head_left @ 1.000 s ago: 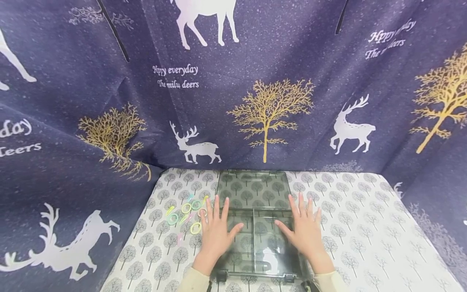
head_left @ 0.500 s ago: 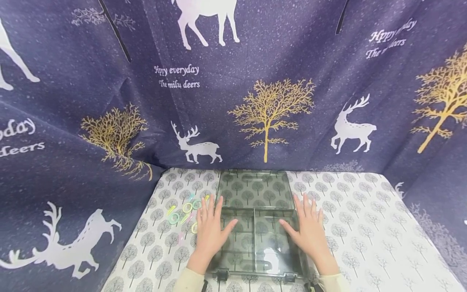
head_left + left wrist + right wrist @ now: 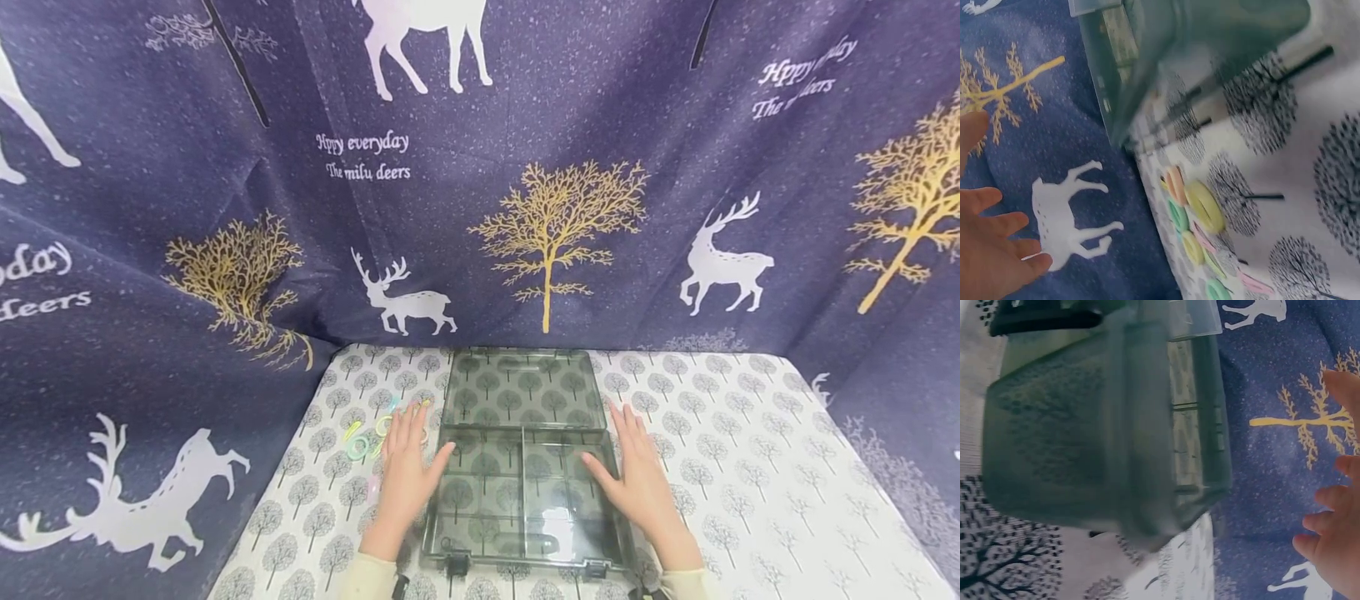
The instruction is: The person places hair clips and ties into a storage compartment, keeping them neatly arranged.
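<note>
A see-through grey-green plastic case (image 3: 522, 500) lies open, its lid (image 3: 525, 387) folded back toward the wall. My left hand (image 3: 405, 477) hovers just left of the case with fingers spread and holds nothing; its fingertips cover part of the group of small coloured rings (image 3: 357, 447) and clips (image 3: 352, 430). My right hand (image 3: 637, 483) is over the case's right edge, also spread, its thumb above the right compartment. In the left wrist view, pastel rings (image 3: 1205, 206) and pink clips (image 3: 1254, 283) lie beside the case. The right wrist view shows bare fingers apart from the case wall (image 3: 1054, 444).
A white cloth with tree prints (image 3: 720, 483) covers the table. Behind and to the sides hangs a dark blue curtain (image 3: 480, 208) with deer and trees. Two dark latches (image 3: 457, 565) sit on the case's front edge.
My left hand has moved left, off the case and over the rings. My right hand has shifted slightly right. The case stays where it was.
</note>
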Demonstrator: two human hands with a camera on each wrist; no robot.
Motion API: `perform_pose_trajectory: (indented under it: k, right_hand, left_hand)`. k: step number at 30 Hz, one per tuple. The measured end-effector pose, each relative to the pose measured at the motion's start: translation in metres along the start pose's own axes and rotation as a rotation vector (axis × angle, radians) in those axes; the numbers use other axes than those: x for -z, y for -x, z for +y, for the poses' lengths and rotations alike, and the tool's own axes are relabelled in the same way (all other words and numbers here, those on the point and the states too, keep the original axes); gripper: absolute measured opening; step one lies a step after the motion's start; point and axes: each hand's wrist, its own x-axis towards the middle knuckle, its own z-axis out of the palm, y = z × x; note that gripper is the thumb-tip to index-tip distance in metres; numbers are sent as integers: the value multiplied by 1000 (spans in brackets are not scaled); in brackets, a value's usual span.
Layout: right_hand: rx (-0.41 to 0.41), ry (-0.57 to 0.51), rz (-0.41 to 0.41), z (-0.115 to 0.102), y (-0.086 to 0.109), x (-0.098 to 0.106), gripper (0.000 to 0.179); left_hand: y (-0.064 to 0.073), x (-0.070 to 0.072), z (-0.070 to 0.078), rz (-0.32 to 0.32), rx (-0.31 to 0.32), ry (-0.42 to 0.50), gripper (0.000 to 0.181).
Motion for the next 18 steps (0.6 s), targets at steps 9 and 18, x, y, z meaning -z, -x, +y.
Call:
perform_pose_trajectory:
  k: [9,18]
  right_hand:
    - [-8,-121,6,15,9,-10,83]
    - [-74,-233,-15,20,22,-14,76]
  left_hand:
    - [-1,7,-27,27,77,70,71]
    - [2,9,-52,-47,269,207,69]
